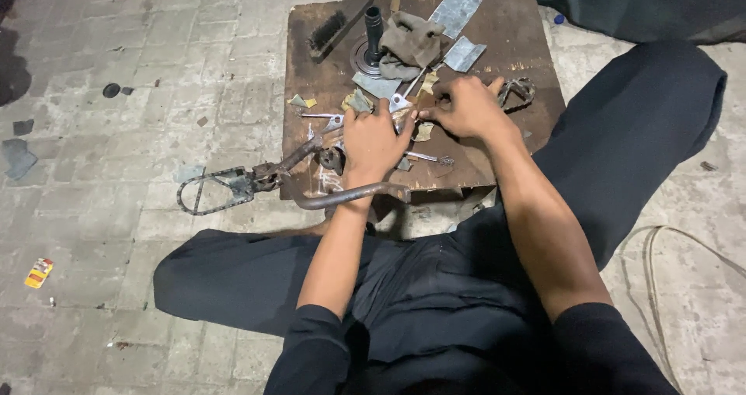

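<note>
Hands meet at the middle of the low wooden board. Your left hand presses flat, fingers spread, on a rusty foot-peg lever assembly; its long axis runs out to the left of that hand, ending in a toothed peg loop off the board's edge. Your right hand curls over a small part just beside the left fingertips — possibly a wrench end, the view is poor. Left hand is nearer the lever. Beyond both hands: wire brush, grey rag, metal sheet scraps.
</note>
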